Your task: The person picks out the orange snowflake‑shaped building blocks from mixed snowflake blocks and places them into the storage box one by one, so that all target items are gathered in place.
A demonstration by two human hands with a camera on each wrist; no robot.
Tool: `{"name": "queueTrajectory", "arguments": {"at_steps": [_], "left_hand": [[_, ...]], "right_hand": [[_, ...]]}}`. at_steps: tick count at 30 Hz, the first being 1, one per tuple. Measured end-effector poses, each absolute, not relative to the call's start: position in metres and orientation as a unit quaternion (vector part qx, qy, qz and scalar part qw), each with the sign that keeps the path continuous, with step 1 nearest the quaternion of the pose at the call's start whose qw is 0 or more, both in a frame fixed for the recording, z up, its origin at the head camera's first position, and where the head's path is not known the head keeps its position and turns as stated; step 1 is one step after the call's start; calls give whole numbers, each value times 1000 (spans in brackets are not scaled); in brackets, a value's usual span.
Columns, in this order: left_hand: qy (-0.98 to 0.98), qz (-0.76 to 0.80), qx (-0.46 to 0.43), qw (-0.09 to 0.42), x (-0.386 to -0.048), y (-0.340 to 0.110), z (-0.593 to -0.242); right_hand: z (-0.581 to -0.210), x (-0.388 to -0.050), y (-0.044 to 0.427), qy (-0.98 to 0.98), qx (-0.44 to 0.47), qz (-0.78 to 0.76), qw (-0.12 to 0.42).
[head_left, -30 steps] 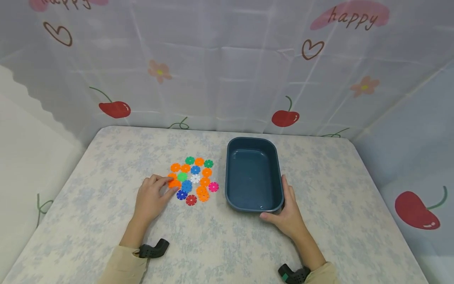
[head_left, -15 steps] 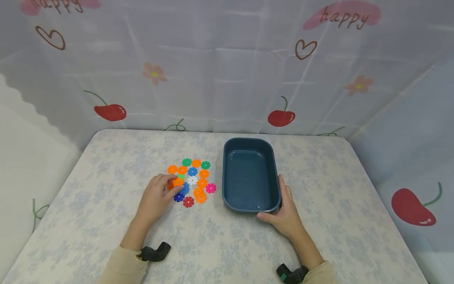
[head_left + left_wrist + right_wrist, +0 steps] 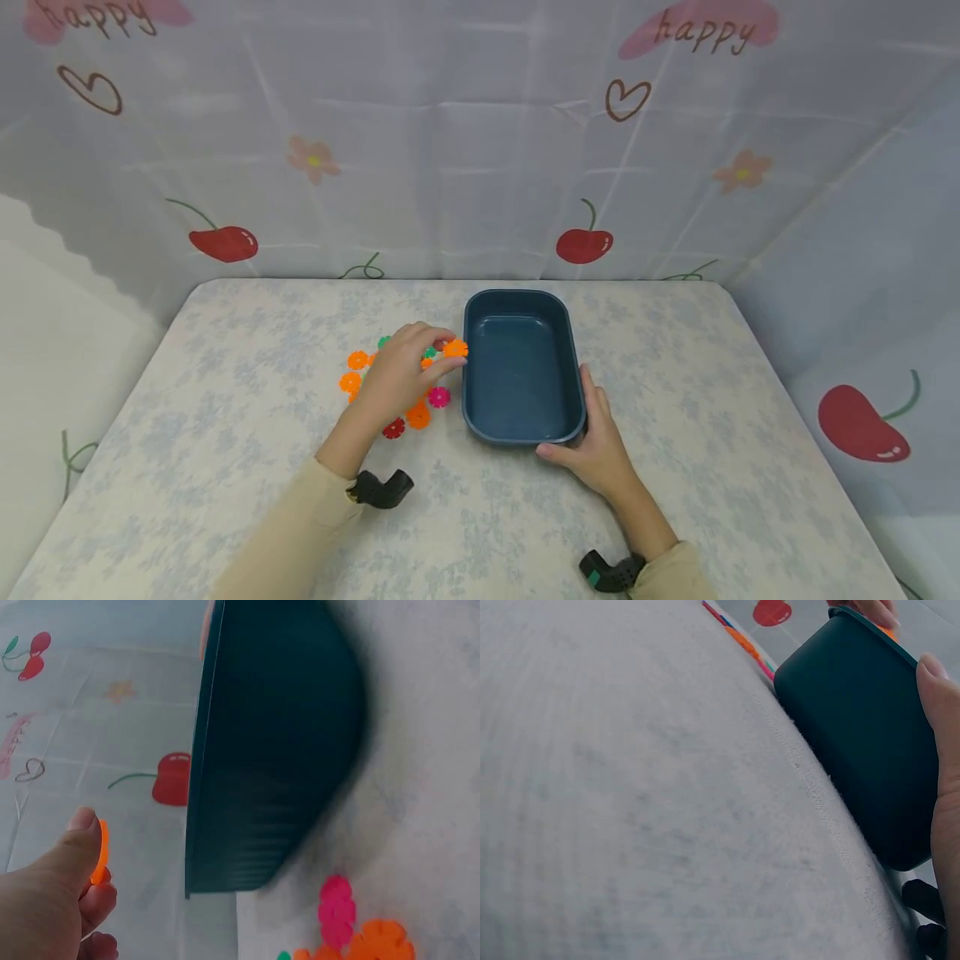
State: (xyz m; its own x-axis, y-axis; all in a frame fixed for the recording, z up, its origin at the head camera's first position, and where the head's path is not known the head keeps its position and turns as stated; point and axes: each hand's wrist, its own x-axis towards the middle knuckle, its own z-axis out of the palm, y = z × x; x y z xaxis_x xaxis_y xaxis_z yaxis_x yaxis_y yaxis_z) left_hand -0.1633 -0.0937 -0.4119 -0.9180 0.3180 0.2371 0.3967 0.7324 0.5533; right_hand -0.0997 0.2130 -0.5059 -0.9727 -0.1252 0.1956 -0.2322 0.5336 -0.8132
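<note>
My left hand [image 3: 405, 367] pinches an orange snowflake-shaped plastic disc [image 3: 455, 349] between thumb and fingers, at the left rim of a dark teal bin [image 3: 467, 392]. In the left wrist view the same orange disc [image 3: 101, 853] shows edge-on behind the thumb, apart from the bin's wall [image 3: 262, 750]. My right hand [image 3: 603, 450] holds the near right corner of the bin, thumb on the near side and fingers along the right wall. More discs lie flat under and around my left arm, among them a pink one [image 3: 439, 397] and a red one [image 3: 393, 428]; my hand hides several.
A pale patterned cloth [image 3: 480, 517] covers the table. Behind it hangs a white curtain [image 3: 450, 183] with cherry and flower prints. Each wrist carries a black camera mount, such as the left one [image 3: 382, 489]. The bin's visible floor [image 3: 525, 383] is bare.
My left hand has picked up an orange disc from the group and carried it right and away from me to the bin's rim. My right hand keeps its hold. The head view shifts slightly.
</note>
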Motion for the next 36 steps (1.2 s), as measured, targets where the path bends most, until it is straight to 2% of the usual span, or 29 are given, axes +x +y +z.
{"name": "queueTrajectory", "arguments": {"at_steps": [10, 18, 27, 36], "left_hand": [[-939, -249, -237, 17, -198, -33, -396], [-934, -258, -245, 14, -222, -10, -385], [-943, -257, -210, -18, -240, 18, -400], [-970, -148, -189, -27, -249, 40, -419]], "right_hand": [[-508, -101, 211, -878, 100, 464, 56], [-507, -101, 211, -878, 96, 466, 56], [-506, -101, 212, -873, 95, 475, 48], [-507, -101, 213, -871, 98, 479, 44]]}}
